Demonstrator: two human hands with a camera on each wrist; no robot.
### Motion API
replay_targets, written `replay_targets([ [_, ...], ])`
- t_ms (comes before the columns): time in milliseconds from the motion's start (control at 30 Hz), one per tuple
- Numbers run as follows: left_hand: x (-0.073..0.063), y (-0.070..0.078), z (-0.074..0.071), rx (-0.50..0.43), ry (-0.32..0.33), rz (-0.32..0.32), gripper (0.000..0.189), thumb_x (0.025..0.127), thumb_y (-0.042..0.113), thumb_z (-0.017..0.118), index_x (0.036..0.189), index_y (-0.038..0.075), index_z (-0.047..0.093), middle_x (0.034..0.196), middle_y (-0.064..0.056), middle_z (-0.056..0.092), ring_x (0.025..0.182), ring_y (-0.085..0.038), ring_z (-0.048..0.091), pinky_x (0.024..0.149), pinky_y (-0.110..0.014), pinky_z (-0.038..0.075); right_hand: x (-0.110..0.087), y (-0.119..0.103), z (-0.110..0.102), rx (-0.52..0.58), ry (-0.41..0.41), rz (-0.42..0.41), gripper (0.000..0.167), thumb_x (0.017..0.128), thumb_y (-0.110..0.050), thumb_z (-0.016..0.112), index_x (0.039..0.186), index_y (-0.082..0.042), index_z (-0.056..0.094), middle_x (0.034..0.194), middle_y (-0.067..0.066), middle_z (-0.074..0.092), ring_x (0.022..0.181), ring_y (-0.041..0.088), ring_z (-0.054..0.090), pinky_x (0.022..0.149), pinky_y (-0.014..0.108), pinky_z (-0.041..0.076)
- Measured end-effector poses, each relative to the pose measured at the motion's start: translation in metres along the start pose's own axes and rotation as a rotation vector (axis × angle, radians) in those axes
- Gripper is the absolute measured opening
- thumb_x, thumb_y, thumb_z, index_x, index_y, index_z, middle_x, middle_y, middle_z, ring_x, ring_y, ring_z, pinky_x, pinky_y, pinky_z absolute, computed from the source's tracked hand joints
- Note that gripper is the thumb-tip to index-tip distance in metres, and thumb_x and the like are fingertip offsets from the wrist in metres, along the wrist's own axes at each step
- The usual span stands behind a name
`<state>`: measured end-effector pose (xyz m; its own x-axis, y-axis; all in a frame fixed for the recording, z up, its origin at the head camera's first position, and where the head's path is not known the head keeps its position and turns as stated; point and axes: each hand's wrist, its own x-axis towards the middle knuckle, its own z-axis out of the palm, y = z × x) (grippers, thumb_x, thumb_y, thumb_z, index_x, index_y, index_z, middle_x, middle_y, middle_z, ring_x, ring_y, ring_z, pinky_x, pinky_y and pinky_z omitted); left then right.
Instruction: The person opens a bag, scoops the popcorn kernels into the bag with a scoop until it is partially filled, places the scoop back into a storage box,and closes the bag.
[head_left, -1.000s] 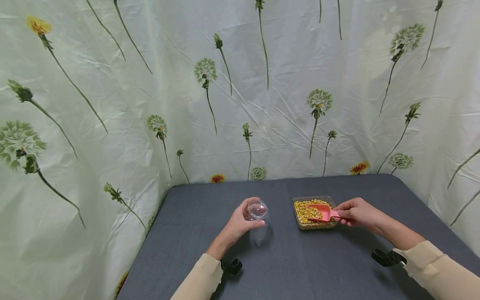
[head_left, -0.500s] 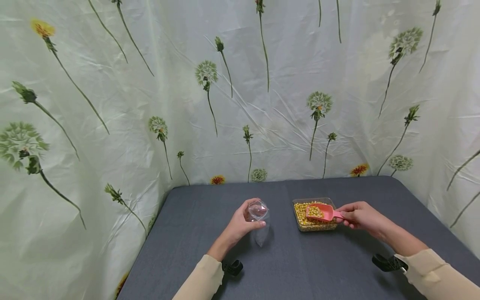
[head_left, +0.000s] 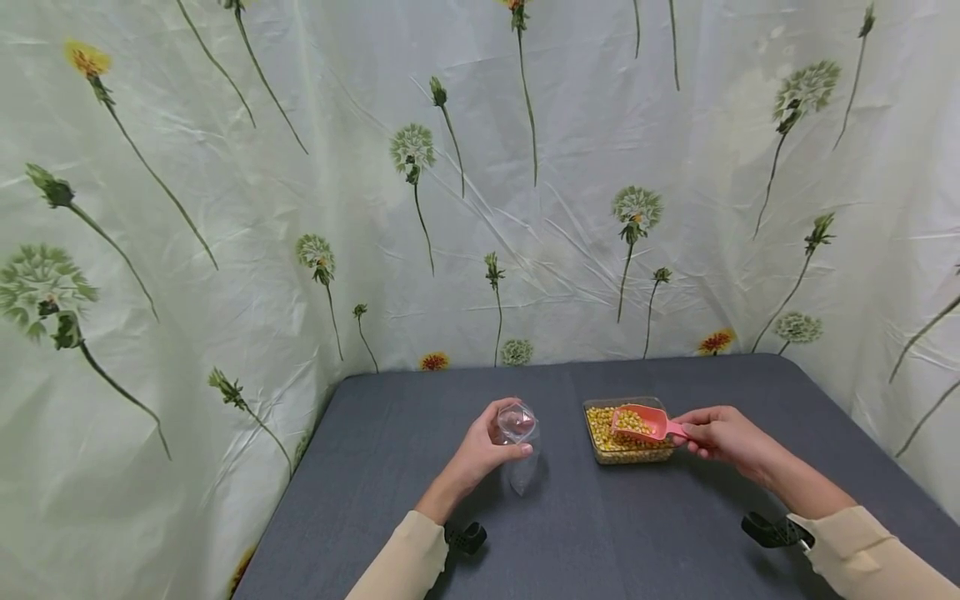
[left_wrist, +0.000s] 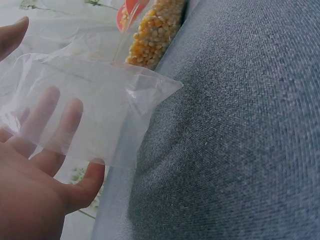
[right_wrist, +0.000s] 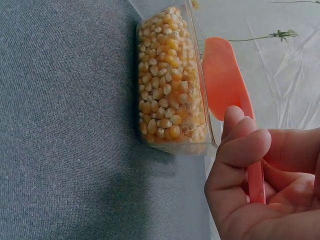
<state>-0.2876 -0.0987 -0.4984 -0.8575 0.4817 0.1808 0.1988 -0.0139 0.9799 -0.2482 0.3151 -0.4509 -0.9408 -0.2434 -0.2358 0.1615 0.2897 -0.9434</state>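
Observation:
A clear plastic bag (head_left: 524,471) hangs mouth up from my left hand (head_left: 476,450), whose thumb and fingers hold its mouth apart. In the left wrist view the bag (left_wrist: 112,112) looks see-through, with fingers showing through it and no kernels inside. My right hand (head_left: 727,442) grips the handle of a pink scoop (head_left: 656,423) between thumb and fingers. Corn kernels (head_left: 632,422) lie in the scoop, which sits just above the clear rectangular container (head_left: 633,457). The right wrist view shows the container filled with corn kernels (right_wrist: 162,85) and the scoop (right_wrist: 220,75) over its rim.
A dark grey cloth covers the table (head_left: 585,533). Behind it hangs a pale curtain (head_left: 570,225) printed with dandelions. The container stands right of the bag, a short gap between them. Black wrist straps (head_left: 467,537) show at both cuffs.
The scoop has risen out of the corn and levelled, now carrying kernels. The right hand has barely shifted. The left hand with the bag stays nearly in place; the head view has tilted slightly.

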Motion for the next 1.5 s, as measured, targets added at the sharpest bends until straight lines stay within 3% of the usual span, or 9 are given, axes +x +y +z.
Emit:
replay_targets([
  [167,0.0,-0.001,0.002,-0.007,-0.002,-0.012,0.072,0.086,0.018,0.082,0.148,0.017,0.044,0.13,-0.009,0.059,0.115,-0.025,0.061,0.088,-0.036,0.053,-0.002,0.002,-0.002,0.021,-0.041,-0.036,0.036,0.106,-0.01,0.05,0.13,0.016,0.055,0.093,0.007,0.069,0.072,0.011,0.057,0.063,0.025,0.05],
  [667,0.007,-0.002,0.007,0.028,-0.016,-0.011,0.076,0.086,0.019,0.083,0.15,0.012,0.042,0.129,-0.01,0.061,0.114,-0.025,0.062,0.088,-0.039,0.053,-0.001,-0.007,0.003,0.01,0.016,-0.004,0.035,0.106,-0.01,0.05,0.13,0.013,0.056,0.096,0.012,0.069,0.073,0.013,0.056,0.064,0.027,0.05],
  [967,0.011,-0.003,0.012,0.033,-0.032,-0.008,0.069,0.086,0.019,0.082,0.146,0.021,0.047,0.129,-0.006,0.063,0.114,-0.024,0.062,0.088,-0.039,0.054,0.0,-0.017,0.004,0.027,-0.011,-0.026,0.036,0.106,-0.01,0.05,0.131,0.015,0.054,0.095,0.011,0.07,0.072,0.011,0.056,0.062,0.025,0.048],
  [1267,0.013,-0.006,0.017,0.016,-0.068,-0.013,0.071,0.089,0.017,0.08,0.149,0.016,0.043,0.13,-0.011,0.064,0.113,-0.024,0.064,0.086,-0.038,0.055,0.001,-0.03,0.008,0.023,-0.025,-0.034,0.036,0.106,-0.012,0.051,0.13,0.015,0.055,0.091,0.007,0.069,0.07,0.011,0.055,0.062,0.025,0.048],
  [1500,0.015,-0.006,0.023,0.055,-0.071,0.004,0.068,0.089,0.019,0.08,0.147,0.016,0.045,0.128,-0.013,0.064,0.12,-0.024,0.058,0.096,-0.042,0.049,-0.001,-0.038,0.012,0.018,-0.075,-0.073,0.036,0.106,-0.014,0.053,0.127,0.015,0.057,0.091,0.006,0.068,0.071,0.011,0.054,0.063,0.025,0.047],
])
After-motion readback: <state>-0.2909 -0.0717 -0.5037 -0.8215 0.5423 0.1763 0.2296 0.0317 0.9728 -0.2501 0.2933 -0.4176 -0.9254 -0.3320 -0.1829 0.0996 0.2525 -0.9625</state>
